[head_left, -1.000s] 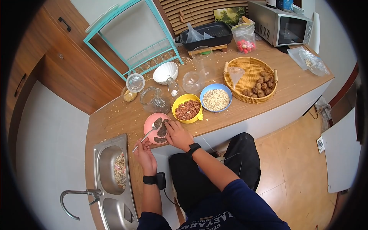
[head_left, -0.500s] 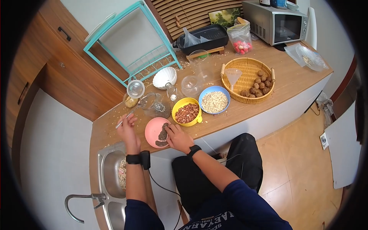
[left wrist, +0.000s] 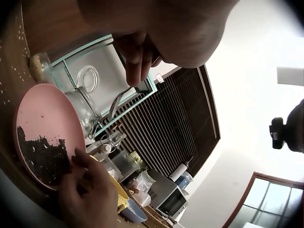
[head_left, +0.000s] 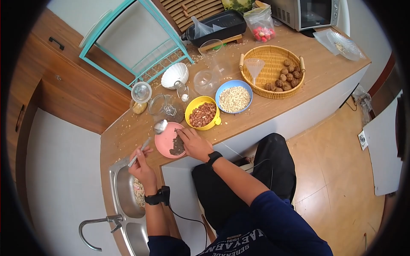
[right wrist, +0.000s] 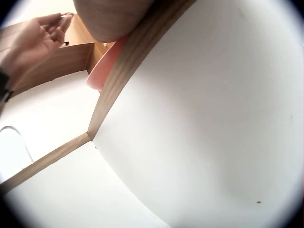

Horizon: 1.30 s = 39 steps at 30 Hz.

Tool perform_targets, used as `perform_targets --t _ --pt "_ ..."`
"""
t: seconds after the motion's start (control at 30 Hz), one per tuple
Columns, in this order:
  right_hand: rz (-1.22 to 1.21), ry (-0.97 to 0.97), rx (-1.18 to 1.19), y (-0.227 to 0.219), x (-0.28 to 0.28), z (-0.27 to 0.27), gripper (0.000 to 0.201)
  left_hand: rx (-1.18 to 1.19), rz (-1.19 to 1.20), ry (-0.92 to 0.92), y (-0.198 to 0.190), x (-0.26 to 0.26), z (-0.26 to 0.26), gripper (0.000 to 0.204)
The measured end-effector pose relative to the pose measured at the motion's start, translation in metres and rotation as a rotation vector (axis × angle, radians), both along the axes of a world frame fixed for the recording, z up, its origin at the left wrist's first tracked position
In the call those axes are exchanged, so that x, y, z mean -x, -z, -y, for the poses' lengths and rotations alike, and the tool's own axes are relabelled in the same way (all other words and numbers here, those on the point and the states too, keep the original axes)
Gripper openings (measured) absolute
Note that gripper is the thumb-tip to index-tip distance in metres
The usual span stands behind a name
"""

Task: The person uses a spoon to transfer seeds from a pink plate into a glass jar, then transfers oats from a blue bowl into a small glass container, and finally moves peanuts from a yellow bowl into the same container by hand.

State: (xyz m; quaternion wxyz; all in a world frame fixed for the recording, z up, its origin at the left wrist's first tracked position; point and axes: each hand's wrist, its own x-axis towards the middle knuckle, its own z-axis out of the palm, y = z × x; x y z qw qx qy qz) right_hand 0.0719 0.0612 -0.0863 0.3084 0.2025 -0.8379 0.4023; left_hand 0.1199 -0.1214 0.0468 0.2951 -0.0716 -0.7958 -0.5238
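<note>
My left hand holds a metal spoon by its handle, left of a pink plate. The spoon's bowl lies over the plate's upper left rim in the head view. Dark, fine seeds are heaped on one side of the plate. With thumb and fingers, my right hand grips the plate's rim beside the seeds. Just beyond the plate stands an open glass jar with a wire clasp, its lid tipped back. The right wrist view shows only the plate's side, partly behind my right hand.
A yellow bowl of nuts and a blue bowl of oats stand right of the plate. Farther right is a wicker basket with walnuts and a funnel. The sink lies left, and a turquoise rack stands behind.
My left hand has lifted the spoon from the seeds, swung it up left toward the jar, then lowered back. My right hand stays at the plate's rim.
</note>
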Motion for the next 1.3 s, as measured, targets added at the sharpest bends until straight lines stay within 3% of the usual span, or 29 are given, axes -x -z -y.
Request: perform_targets --t 0.13,0.2,0.3,0.4,0.63,0.7,0.8,0.93,1.03,1.1,1.23,1.3 --pt "0.025 -0.008 0.019 -0.004 -0.002 -0.002 0.059 0.091 0.050 0.064 0.012 -0.012 0.007 0.030" --pt "0.022 -0.018 0.022 -0.002 -0.002 -0.002 0.059 0.456 0.037 0.036 0.014 -0.012 0.005 0.023" --pt "0.003 -0.022 0.036 0.000 -0.001 -0.002 0.060 0.620 0.017 0.068 0.009 -0.018 -0.012 0.020" --pt "-0.019 0.008 0.039 0.000 -0.001 -0.001 0.060 0.537 0.049 0.216 0.012 -0.024 -0.021 0.020" --pt "0.035 -0.020 0.006 0.000 -0.002 -0.001 0.060 0.548 -0.019 0.090 0.005 -0.019 -0.027 0.019" --pt "0.034 -0.012 0.044 -0.002 -0.003 -0.002 0.061 0.662 -0.037 0.243 0.012 -0.018 -0.022 0.016" --pt "0.007 -0.017 0.028 0.000 -0.002 -0.002 0.064 0.559 0.030 0.288 0.009 -0.031 -0.024 0.017" --pt "0.095 -0.066 0.043 -0.001 -0.003 -0.002 0.065 0.526 0.053 0.127 0.006 -0.036 -0.026 0.018" --pt "0.076 -0.055 0.043 -0.001 -0.003 -0.002 0.064 0.604 0.037 0.129 0.014 -0.033 -0.023 0.019" --pt "0.108 -0.056 0.034 -0.001 -0.003 -0.002 0.062 0.667 0.020 0.243 0.017 -0.035 -0.021 0.019" --pt "0.105 -0.065 0.013 0.002 -0.003 0.000 0.061 0.582 0.017 0.224 0.021 -0.039 -0.018 0.019" --pt "0.059 -0.039 0.036 0.003 -0.002 0.000 0.054 0.587 0.012 0.077 0.022 -0.041 -0.017 0.017"
